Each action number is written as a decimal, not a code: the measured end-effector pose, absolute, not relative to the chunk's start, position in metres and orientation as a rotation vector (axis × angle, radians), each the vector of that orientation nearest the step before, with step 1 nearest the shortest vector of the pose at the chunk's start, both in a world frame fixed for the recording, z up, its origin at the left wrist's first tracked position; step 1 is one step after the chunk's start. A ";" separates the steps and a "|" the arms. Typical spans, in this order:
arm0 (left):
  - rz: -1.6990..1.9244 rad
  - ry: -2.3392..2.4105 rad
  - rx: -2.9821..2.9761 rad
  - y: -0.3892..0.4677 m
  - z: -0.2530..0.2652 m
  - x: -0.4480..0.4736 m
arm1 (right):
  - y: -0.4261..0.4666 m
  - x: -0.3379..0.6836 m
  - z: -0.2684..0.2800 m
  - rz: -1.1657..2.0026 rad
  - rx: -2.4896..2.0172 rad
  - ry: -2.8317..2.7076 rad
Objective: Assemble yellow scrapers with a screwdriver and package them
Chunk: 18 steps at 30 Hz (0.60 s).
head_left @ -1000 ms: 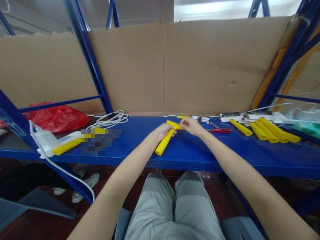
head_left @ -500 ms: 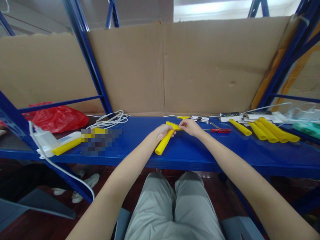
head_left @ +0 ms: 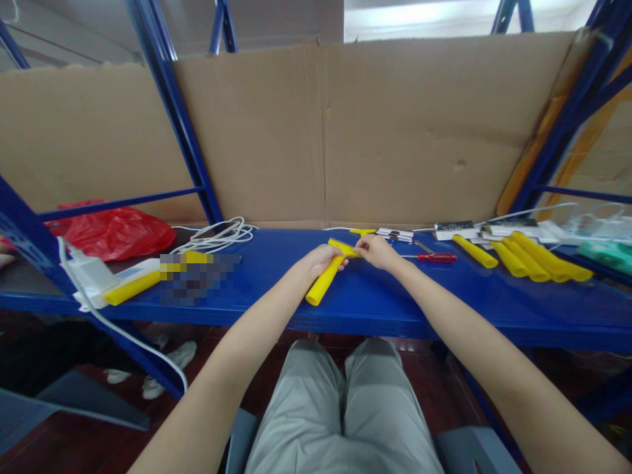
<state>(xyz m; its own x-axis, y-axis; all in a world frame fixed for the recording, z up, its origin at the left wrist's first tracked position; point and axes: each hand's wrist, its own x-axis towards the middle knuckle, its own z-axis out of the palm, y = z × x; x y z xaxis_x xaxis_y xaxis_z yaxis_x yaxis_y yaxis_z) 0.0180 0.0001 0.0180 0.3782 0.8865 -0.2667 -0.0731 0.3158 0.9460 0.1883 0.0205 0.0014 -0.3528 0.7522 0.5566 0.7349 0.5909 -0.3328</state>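
My left hand (head_left: 324, 259) is wrapped around a yellow T-shaped tool (head_left: 322, 287) just above the blue table, its tubular handle angled down toward the front edge. My right hand (head_left: 375, 252) pinches the right end of the tool's crosspiece; the fingertips partly cover that end, and anything small between them cannot be made out. To the right of my right hand lies a red-handled screwdriver (head_left: 436, 258), with a thin metal piece (head_left: 423, 247) beside it. A smaller yellow T-shaped part (head_left: 363, 232) rests behind my hands.
Several yellow tubular handles (head_left: 538, 257) lie at the right. White and black boxes (head_left: 457, 230) stand behind them, near metal clip-like pieces (head_left: 395, 235). To the left are a coiled white cable (head_left: 222, 235), a red plastic bag (head_left: 123, 232) and a power strip (head_left: 133, 271). Cardboard (head_left: 395, 131) closes the back.
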 end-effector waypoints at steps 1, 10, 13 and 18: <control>0.790 0.960 1.041 0.000 0.018 0.018 | 0.021 0.188 0.001 0.011 -1.165 -2.143; 0.832 0.909 1.008 0.002 0.019 0.014 | 0.026 0.189 -0.001 0.128 -1.130 -1.975; 0.866 0.869 1.003 0.006 0.018 0.012 | 0.031 0.190 -0.003 0.259 -1.058 -1.852; 0.871 0.822 1.006 0.009 0.016 0.012 | 0.034 0.189 -0.007 0.437 -0.975 -1.772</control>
